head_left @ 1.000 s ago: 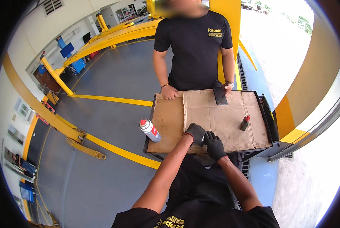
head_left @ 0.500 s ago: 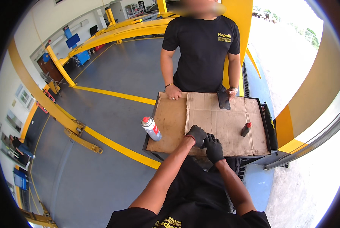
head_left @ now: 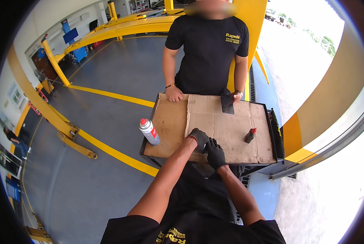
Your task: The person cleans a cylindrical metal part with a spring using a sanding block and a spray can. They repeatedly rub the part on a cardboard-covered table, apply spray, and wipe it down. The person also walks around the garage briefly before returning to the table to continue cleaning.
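Note:
Both my hands wear dark grey work gloves and meet over the front edge of the cardboard [head_left: 218, 120] that covers a cart top. My left hand [head_left: 199, 139] is closed, its knuckles up and its fingers curled out of sight. Against it, from the right, presses my right hand [head_left: 215, 154], with its fingers bent toward the left one. Whatever lies between them is hidden or too small to name. A spray can [head_left: 149, 132] with a red cap stands to the left of my hands. Off to the right is a small dark bottle [head_left: 250, 136] with a red tip.
Across the cart stands a person [head_left: 208, 53] in a black shirt, one hand on the cart's far edge, the other holding a black phone [head_left: 227, 104]. The cart has a raised dark rim [head_left: 268, 126]. Yellow lift posts [head_left: 54, 101] rise at the left.
The whole scene has shifted a little left and up in the picture as my head turned. My hands stay together at the same spot on the cart, with only slight finger movement.

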`<act>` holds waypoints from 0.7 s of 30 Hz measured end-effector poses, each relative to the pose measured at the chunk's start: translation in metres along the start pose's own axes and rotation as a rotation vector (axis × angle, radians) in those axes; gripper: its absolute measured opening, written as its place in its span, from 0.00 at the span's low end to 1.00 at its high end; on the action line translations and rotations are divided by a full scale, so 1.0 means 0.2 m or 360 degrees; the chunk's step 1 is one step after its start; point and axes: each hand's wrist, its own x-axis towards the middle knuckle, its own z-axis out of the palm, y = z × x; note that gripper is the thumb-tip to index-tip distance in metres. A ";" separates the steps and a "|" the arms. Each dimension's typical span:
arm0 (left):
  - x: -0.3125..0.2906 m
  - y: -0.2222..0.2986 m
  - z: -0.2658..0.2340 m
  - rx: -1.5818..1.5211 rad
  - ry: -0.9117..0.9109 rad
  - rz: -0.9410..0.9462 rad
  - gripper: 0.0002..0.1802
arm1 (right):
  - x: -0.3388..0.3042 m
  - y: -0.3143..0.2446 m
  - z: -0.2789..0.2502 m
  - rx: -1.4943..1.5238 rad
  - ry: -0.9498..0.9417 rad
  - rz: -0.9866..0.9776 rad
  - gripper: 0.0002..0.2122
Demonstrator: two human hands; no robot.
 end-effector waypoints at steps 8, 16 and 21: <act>-0.02 0.00 0.01 -0.0054 -0.0031 -0.0084 0.30 | -0.03 -0.02 0.03 -0.0255 0.0193 -0.0141 0.22; -0.07 0.02 -0.07 -0.0038 -0.0083 -0.0070 0.28 | -0.11 -0.02 0.08 -0.0326 0.0359 -0.0186 0.17; -0.15 0.07 -0.16 -0.0149 -0.0097 -0.0128 0.27 | 0.04 -0.03 -0.05 -0.0221 -0.0109 0.0045 0.24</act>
